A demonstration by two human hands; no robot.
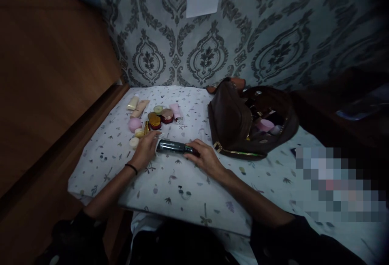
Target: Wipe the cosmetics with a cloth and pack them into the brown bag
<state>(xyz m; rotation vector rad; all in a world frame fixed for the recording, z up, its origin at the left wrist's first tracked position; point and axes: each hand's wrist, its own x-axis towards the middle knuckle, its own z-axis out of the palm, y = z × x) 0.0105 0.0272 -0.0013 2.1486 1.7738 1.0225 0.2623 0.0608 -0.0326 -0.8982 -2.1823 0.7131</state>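
A dark, shiny cylindrical bottle (170,146) with a whitish left end lies sideways between my hands, just above or on the printed sheet. My left hand (146,149), a black band at its wrist, is closed around the whitish end. At the narrower right end, my right hand (207,157) grips the bottle between thumb and fingers. Beyond my left hand are a gold-lidded jar (154,120), a red-based jar (167,115), a pink tube (176,112), a beige tube (140,108), a cream tube (133,103) and a pink round item (134,125).
An unzipped brown bag (231,119) stands to the right, with a pink item (265,125) and other things inside. A wooden panel (54,54) borders the left side. Patterned wallpaper (206,54) rises behind the sheet (194,200). A blurred-out patch lies at the far right.
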